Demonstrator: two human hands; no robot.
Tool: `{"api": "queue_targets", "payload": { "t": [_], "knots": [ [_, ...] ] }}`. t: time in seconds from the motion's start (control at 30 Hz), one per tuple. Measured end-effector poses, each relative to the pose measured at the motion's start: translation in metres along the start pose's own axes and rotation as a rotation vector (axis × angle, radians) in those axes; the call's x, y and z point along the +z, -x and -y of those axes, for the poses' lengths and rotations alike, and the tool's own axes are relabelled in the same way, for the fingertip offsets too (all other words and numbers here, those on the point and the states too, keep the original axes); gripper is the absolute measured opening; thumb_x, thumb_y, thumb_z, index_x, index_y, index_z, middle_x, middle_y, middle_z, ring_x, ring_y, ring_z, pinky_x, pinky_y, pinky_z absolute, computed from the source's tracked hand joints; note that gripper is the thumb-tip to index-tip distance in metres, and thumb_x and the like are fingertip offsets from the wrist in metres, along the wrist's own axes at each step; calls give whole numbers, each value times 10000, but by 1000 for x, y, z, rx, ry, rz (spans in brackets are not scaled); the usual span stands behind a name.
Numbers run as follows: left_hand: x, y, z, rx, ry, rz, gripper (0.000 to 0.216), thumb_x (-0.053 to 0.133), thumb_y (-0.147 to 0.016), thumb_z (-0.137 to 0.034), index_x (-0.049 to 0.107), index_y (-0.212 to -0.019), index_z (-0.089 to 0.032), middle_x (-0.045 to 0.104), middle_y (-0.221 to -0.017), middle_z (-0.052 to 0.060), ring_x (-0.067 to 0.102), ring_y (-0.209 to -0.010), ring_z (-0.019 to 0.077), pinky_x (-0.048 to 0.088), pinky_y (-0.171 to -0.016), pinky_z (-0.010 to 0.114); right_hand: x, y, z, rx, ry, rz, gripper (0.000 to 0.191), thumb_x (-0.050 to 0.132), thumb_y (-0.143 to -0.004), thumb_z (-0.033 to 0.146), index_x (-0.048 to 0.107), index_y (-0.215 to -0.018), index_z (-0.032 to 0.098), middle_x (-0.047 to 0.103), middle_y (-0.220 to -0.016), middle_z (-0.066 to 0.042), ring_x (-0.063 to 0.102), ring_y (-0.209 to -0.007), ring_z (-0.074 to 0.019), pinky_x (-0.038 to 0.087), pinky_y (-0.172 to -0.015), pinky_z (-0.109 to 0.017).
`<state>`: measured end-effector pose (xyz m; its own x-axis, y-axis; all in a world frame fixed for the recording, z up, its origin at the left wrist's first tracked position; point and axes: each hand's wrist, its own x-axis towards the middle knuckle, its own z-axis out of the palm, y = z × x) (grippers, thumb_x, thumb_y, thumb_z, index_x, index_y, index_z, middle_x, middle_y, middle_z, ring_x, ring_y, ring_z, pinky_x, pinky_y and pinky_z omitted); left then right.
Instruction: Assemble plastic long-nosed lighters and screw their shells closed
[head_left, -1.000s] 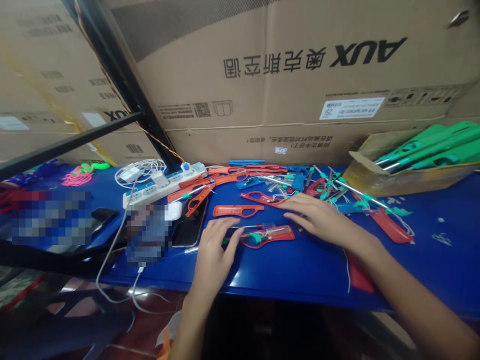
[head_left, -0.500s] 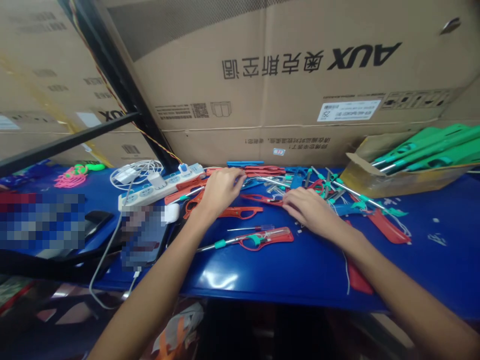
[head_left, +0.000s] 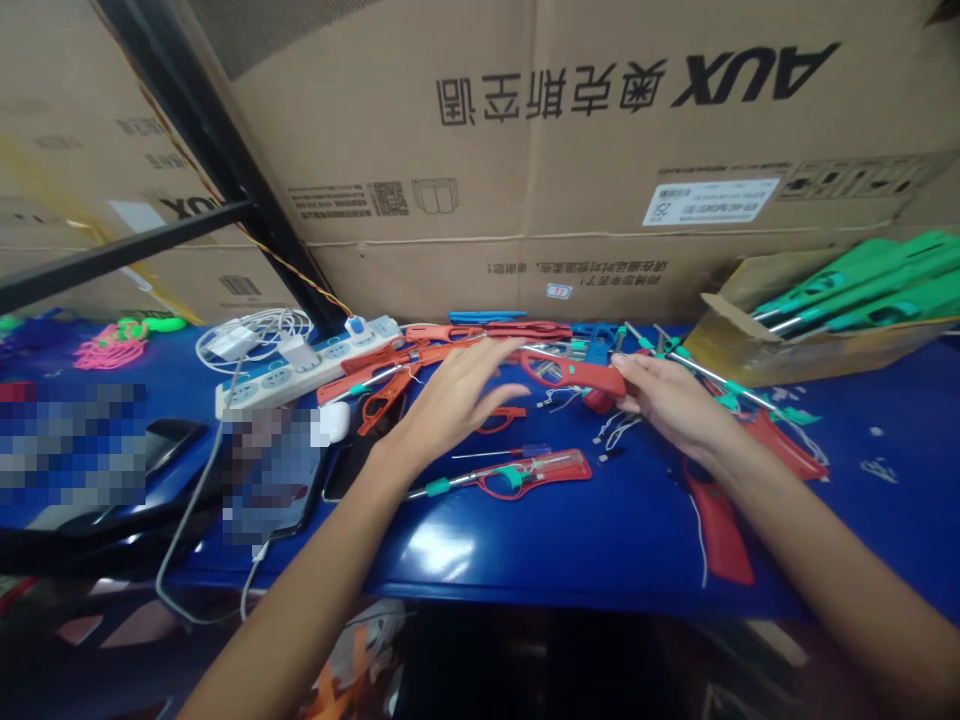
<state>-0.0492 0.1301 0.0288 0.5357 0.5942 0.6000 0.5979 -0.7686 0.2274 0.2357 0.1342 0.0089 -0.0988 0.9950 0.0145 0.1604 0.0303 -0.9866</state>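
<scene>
My right hand (head_left: 667,400) pinches the grip end of a red long-nosed lighter casing (head_left: 589,376), which points left above the table. My left hand (head_left: 457,400) is just left of the casing, fingers stretched and thumb apart, with nothing visible in it. Below both hands lies an opened red lighter (head_left: 536,478) with a metal tube and teal trigger. A thin screwdriver (head_left: 534,452) rests right behind it. Orange casings (head_left: 386,400) lie partly behind my left hand. Near my right forearm is another red casing (head_left: 718,530).
A cardboard box (head_left: 739,345) of green lighter casings (head_left: 862,285) stands at the back right. At the left are a white power strip (head_left: 279,376), cables and a phone (head_left: 289,480). A large carton (head_left: 540,140) walls off the back; a black metal post (head_left: 225,140) rises left.
My right hand has lifted the red casing and turned it grip-end right. My left hand has opened and come slightly nearer. The view has shifted a little.
</scene>
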Motion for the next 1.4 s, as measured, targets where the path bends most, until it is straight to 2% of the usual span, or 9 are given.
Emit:
{"api": "queue_targets", "payload": {
  "t": [0.07, 0.17, 0.23, 0.33, 0.47, 0.63, 0.8, 1.1, 1.4],
  "knots": [
    [-3, 2, 1, 1, 92, 2, 420, 571, -1011, -361, 561, -1396, -193, 667, -1349, 120, 628, -1245, 252, 500, -1058, 427, 1, 3, 2, 11, -14, 19, 464, 656, -842, 644, 581, -795, 189, 574, -703, -10, 442, -570, -108, 330, -520, -255],
    [-13, 4, 7, -36, 215, 73, 273, 553, -1020, -290, 706, -1231, -206, 755, -1197, 81, 721, -1078, 220, 567, -956, 375, 3, 10, 9, -27, 63, 65, 421, 688, -849, 611, 648, -994, 218, 608, -801, -8, 535, -649, -133, 412, -579, -267],
    [-22, 8, 11, -115, 262, 156, 245, 596, -995, -300, 749, -1170, -221, 770, -1175, 62, 735, -1051, 223, 575, -946, 371, 5, 16, 13, -140, 244, 154, 443, 716, -843, 585, 665, -1143, 264, 637, -904, -17, 585, -749, -168, 474, -665, -308],
    [-34, 21, 6, -252, 269, 241, 235, 657, -955, -328, 767, -1146, -248, 769, -1181, 45, 730, -1065, 236, 565, -971, 392, 8, 22, 17, -373, 524, 304, 438, 726, -865, 520, 679, -1235, 289, 657, -1058, -42, 613, -878, -205, 506, -809, -371],
    [-36, 59, -23, -305, 165, 169, 296, 562, -1014, -337, 707, -1259, -261, 763, -1155, 55, 692, -1028, 229, 548, -934, 426, 12, 30, 20, -493, 636, 471, 381, 631, -954, 473, 671, -1277, 275, 661, -1202, -63, 624, -1092, -237, 486, -972, -401],
    [-18, 105, -59, -422, -10, -9, 259, 605, -992, -330, 683, -1222, -241, 719, -1193, 79, 603, -1122, 264, 495, -953, 477, 11, 38, 27, -473, 659, 574, 370, 593, -974, 489, 677, -1252, 260, 664, -1209, -77, 630, -1090, -242, 501, -962, -413],
    [-10, 116, -63, -414, -75, 22, 146, 575, -1007, -282, 713, -1039, -244, 747, -1080, 51, 621, -1032, 250, 474, -868, 439, 4, 39, 33, -406, 647, 673, 353, 589, -977, 470, 675, -1252, 267, 665, -1202, -68, 635, -1080, -237, 499, -957, -408],
    [-11, 105, -60, -458, 11, 160, 123, 563, -1001, -212, 677, -957, -225, 731, -1042, 25, 629, -965, 212, 444, -875, 405, 8, 37, 23, -430, 677, 703, 339, 593, -976, 469, 658, -1221, 245, 657, -1197, -62, 623, -1082, -225, 482, -956, -396],
    [-9, 111, -64, -446, 5, 111, 124, 548, -992, -185, 652, -1037, -234, 719, -1045, 37, 623, -983, 228, 438, -900, 418, 11, 42, 23, -460, 790, 628, 345, 555, -992, 464, 646, -1262, 270, 656, -1237, -65, 638, -1103, -251, 496, -950, -422]
  ]
}}
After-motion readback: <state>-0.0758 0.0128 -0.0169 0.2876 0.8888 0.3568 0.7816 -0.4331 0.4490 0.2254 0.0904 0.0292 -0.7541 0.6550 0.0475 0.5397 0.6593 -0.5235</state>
